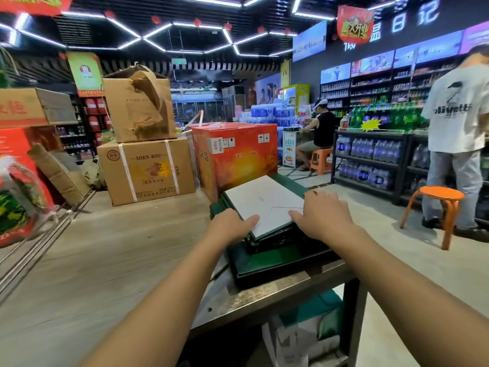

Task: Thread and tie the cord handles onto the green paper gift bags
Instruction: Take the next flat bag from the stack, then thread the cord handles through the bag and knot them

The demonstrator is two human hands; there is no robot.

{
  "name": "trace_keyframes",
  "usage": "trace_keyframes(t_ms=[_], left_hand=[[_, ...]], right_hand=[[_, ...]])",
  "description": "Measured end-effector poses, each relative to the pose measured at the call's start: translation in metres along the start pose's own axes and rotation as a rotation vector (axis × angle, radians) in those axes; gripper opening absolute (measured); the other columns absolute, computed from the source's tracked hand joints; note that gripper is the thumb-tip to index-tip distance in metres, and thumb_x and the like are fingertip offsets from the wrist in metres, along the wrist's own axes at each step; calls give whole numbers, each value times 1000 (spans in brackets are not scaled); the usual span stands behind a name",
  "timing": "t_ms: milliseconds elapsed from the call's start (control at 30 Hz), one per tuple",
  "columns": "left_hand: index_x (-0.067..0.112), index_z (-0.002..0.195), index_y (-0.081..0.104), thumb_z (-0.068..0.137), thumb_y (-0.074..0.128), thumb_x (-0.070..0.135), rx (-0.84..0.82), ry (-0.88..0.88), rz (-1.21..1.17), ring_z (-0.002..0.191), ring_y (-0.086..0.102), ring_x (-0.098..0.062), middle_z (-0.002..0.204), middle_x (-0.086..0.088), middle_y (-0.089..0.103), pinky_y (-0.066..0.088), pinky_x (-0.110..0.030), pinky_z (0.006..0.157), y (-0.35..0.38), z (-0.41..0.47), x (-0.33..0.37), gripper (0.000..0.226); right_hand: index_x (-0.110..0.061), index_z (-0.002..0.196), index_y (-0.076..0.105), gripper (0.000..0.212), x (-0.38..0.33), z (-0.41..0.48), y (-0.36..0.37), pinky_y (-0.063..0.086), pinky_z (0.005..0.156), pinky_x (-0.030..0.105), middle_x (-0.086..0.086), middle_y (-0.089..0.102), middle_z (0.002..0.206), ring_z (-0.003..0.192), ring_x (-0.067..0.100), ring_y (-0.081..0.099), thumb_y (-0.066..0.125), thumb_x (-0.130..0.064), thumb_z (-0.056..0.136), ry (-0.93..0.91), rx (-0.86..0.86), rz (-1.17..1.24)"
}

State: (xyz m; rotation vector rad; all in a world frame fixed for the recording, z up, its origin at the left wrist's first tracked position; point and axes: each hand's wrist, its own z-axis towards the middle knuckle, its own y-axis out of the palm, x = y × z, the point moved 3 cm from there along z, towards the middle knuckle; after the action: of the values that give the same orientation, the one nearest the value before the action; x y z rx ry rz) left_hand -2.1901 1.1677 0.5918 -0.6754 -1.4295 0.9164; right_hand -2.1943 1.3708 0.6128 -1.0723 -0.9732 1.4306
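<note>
head view: a stack of flattened green paper gift bags (pixel 262 202), the top one showing a pale grey face, lies on the worn metal surface (pixel 251 298) just in front of a red-orange cardboard carton (pixel 238 154). the left hand (pixel 230 226) grips the stack's near left edge, thumb on top, fingers curled over the side. the right hand (pixel 324 214) rests flat on it, fingers spread.
</note>
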Motion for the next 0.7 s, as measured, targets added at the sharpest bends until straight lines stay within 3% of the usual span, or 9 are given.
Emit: trace_keyframes(t_ms=[133, 200, 267, 300, 333, 367, 467, 567, 700], left_hand=[[11, 65, 45, 94, 60, 55, -24, -89, -161, 53, 38, -16, 60, -2, 35, 25, -28, 51, 11, 5, -10, 55], [-5, 96, 65, 94, 63, 52, -21, -119, -272, 72, 59, -22, 77, -13, 59, 33, -26, 52, 14, 5, -13, 57], [-14, 125, 57, 94, 67, 45, -7, -140, -392, 105, 62, -26, 113, -14, 63, 42, -15, 69, 16, 2, -16, 67], [-13, 127, 55, 93, 70, 42, -10, -152, -434, 107, 60, -23, 117, -13, 59, 27, -12, 75, 15, 0, -17, 66], [-9, 126, 58, 91, 73, 39, -15, -164, -479, 100, 62, -21, 116, -16, 61, 42, -16, 63, 15, 1, -20, 61], [-5, 122, 61, 89, 77, 37, -12, -170, -522, 91, 63, -19, 112, -18, 66, 34, -23, 51, 14, 2, -23, 56], [1, 117, 65, 81, 85, 29, 38, -132, -648, 90, 68, -16, 111, -7, 72, 52, -24, 63, 7, 1, -31, 50], [4, 124, 51, 75, 89, 23, 70, -68, -778, 96, 72, -21, 115, -10, 71, 61, -35, 78, -2, -5, -42, 65], [14, 126, 37, 86, 78, 9, 123, 13, -833, 98, 72, -23, 111, -10, 69, 60, -38, 83, -18, -24, -52, 58]], right_hand=[[-16, 124, 55, 48, 6, 1, 10, 43, 92, 44, 9, 62, 123, 121, 32, 45, 49, -57, 99, -23, 10, 63], [-17, 117, 57, 45, 7, 1, 14, 43, 92, 44, 8, 62, 119, 118, 32, 46, 52, -57, 97, -33, 19, 122], [-18, 116, 57, 45, 5, 0, 17, 42, 96, 45, 8, 61, 120, 117, 32, 47, 54, -58, 95, -56, 30, 152], [-18, 118, 58, 47, 3, -1, 19, 42, 97, 46, 8, 61, 120, 118, 32, 47, 54, -59, 95, -67, 35, 156], [-19, 119, 58, 48, 1, -2, 19, 42, 98, 46, 7, 60, 121, 119, 33, 47, 55, -59, 94, -75, 38, 161], [-20, 118, 58, 47, -1, -3, 19, 41, 98, 47, 6, 60, 120, 119, 33, 47, 56, -60, 94, -78, 40, 168], [-20, 102, 55, 42, -3, -5, 20, 41, 95, 46, 3, 56, 108, 117, 33, 48, 58, -61, 93, -76, 29, 210], [-19, 126, 59, 55, -2, -3, 20, 44, 101, 48, 6, 57, 126, 123, 32, 47, 61, -62, 92, -51, 52, 318], [-17, 143, 49, 70, -4, 2, 18, 44, 105, 50, 8, 53, 136, 127, 32, 45, 63, -61, 90, 0, 86, 465]])
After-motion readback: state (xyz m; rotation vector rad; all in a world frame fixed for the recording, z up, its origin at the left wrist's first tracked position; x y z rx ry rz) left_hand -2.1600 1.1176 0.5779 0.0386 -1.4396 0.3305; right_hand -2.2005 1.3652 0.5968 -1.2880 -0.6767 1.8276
